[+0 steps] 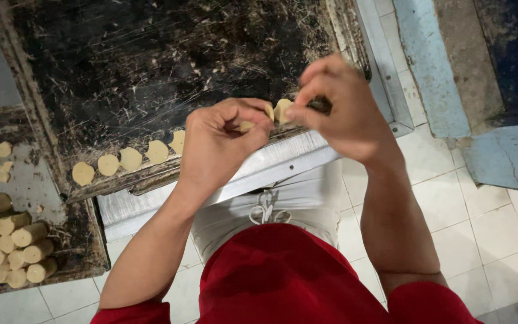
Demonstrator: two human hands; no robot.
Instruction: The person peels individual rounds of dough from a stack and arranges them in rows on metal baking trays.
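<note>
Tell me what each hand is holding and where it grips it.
The left hand pinches a small pale dough piece at its fingertips. The right hand grips a pale dough slice by its edge, between thumb and fingers.

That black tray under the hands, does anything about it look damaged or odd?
Yes. The tray is heavily scratched and crusted with pale residue, and its near edge looks worn. The dough discs sit in a neat row.
</note>
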